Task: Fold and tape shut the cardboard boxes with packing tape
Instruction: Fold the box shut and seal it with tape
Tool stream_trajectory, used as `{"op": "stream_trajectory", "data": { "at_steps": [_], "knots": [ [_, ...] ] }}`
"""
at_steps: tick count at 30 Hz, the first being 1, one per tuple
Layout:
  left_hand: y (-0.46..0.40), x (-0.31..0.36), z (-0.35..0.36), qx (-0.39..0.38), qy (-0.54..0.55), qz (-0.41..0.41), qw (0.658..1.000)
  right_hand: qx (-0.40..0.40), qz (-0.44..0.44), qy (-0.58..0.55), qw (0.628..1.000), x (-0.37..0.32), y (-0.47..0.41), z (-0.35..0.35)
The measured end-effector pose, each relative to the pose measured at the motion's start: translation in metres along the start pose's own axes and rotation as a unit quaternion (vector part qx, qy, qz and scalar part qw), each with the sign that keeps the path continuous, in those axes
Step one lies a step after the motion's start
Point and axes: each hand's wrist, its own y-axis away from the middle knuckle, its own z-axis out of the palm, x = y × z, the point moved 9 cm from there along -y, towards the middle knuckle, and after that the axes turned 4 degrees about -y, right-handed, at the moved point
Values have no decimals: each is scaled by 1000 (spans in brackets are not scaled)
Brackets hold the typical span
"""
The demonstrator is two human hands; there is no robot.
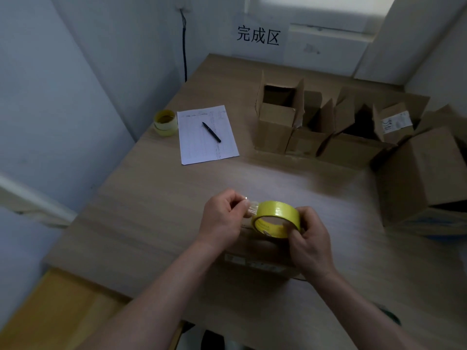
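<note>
table [156,223]: large wood-grain top, pale brown, flat; everything was carried on it.
open boxes [316,127]: brown cardboard, clustered at far right of the table, flaps stood up; interiors were seen dark, contents could not be told.
tall box [424,173]: plain cardboard, stood at the right edge, near the open ones; closed side was shown, contents hidden.
near box [255,256]: flat cardboard box lay under both hands at the near middle; mostly covered by forearms, a printed label was seen on its front edge.
paper sheet [206,135]: white printed form, laid flat at far left of centre; a black pen [211,132] was laid on it.
spare tape rolls [165,122]: yellowish rolls, stacked just left of the sheet.
wall sign [258,35]: white paper with black characters.
tape roll [276,218]: yellow ring, glossy, held tilted just above the near box.
right hand [312,238]: fingers were curled round the roll's right side, thumb on its rim.
left hand [222,215]: thumb and fingertips were pinched on the clear tape end [251,207], pulled a little off the roll's left.
</note>
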Motion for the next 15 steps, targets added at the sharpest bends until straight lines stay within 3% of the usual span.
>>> {"op": "stream_trajectory", "data": {
  "at_steps": [10,15],
  "knots": [
    [-3,-34,-23,21,-2,-55,998,-27,-15,162,986,-10,-2,17],
    [-6,-57,-46,59,-4,-75,995,3,-119,180,976,-45,3,27]
  ]
}}
